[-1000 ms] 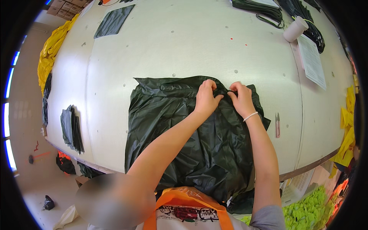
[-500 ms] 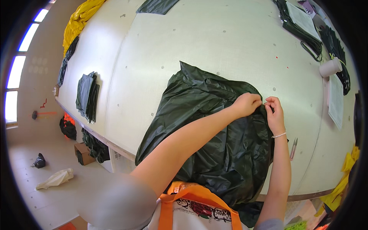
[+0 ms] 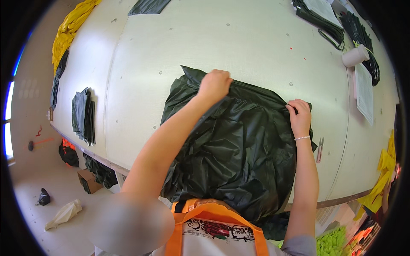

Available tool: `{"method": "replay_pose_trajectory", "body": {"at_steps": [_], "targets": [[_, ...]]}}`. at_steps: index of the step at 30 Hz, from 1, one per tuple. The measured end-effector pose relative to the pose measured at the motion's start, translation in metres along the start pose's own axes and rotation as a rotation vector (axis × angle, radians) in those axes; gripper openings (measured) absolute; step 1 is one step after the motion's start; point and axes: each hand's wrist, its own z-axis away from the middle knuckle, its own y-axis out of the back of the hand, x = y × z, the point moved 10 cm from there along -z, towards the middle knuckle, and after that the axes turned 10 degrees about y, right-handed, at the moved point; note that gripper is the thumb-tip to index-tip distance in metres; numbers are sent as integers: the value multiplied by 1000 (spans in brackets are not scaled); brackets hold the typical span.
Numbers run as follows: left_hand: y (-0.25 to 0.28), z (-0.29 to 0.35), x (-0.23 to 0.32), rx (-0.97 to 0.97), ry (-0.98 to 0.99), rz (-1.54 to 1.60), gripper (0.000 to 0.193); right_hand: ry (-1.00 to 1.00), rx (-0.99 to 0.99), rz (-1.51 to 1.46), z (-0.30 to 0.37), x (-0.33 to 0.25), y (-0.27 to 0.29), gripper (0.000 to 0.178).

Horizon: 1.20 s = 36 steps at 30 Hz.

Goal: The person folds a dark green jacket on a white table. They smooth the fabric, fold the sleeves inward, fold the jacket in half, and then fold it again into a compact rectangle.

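A crumpled, shiny dark green sheet of thin fabric point(image 3: 226, 145) lies across the near part of the pale table and hangs over its front edge toward my apron. My left hand point(image 3: 215, 86) is closed on its far edge, close to the pointed far-left corner. At the far-right corner, my right hand point(image 3: 300, 112) pinches the same edge between thumb and fingers. Between the two hands the edge runs fairly straight. Just right of my right wrist, a pair of small thread snips point(image 3: 320, 150) rests on the table.
Folded dark fabric point(image 3: 83, 116) is stacked at the left, with yellow fabric point(image 3: 68, 32) beyond it. A white cylinder point(image 3: 355, 56), a paper sheet point(image 3: 363, 94) and black bundles point(image 3: 318, 19) occupy the far right. A cardboard box point(image 3: 89, 181) stands on the floor.
My left hand has moved left along the far edge, away from my right hand. The edge between them is now drawn out straighter. My right hand keeps its pinch near the right corner.
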Motion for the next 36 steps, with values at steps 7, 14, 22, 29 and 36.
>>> {"method": "replay_pose_trajectory", "body": {"at_steps": [7, 14, 22, 29, 36], "targets": [[36, 9, -70, 110, 181, 85, 18, -118, 33, -8, 13, 19, 0, 10], [58, 47, -205, 228, 679, 298, 90, -408, 77, 510, 135, 131, 113, 36], [-17, 30, -154, -331, 748, 574, 56, -536, -1, 405, 206, 146, 110, 23], [12, 67, -91, -437, 911, 1461, 23, -439, 106, -210, 42, -31, 50, 24], [33, 85, -53, -542, 899, 1797, 29, 10, 39, -528, -48, -176, -14, 23]]}}
